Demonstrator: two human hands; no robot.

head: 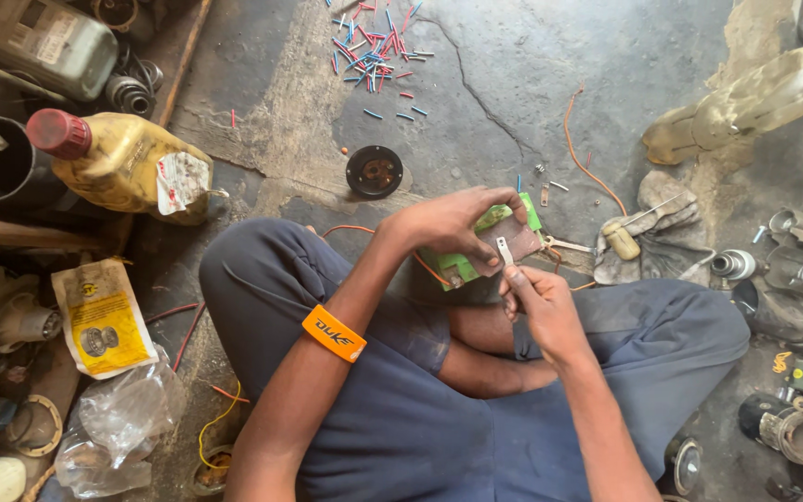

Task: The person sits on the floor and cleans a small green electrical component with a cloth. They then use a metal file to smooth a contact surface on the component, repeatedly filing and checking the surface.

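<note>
My left hand (448, 221) grips a small green box-shaped part (465, 265) with a brownish plate (515, 237) on its face, held above my crossed legs. An orange wire (429, 268) runs from the part toward my lap. My right hand (536, 297) pinches a small flat metal strip (505, 250) between thumb and fingers and holds it against the plate. An orange band (334, 333) sits on my left forearm.
A yellow oil jug with a red cap (127, 160) lies at the left, beside a yellow packet (101, 318) and clear plastic bags (123, 423). Cut wire bits (374, 42) litter the floor ahead, near a round black part (375, 171). Metal parts (796, 270) crowd the right.
</note>
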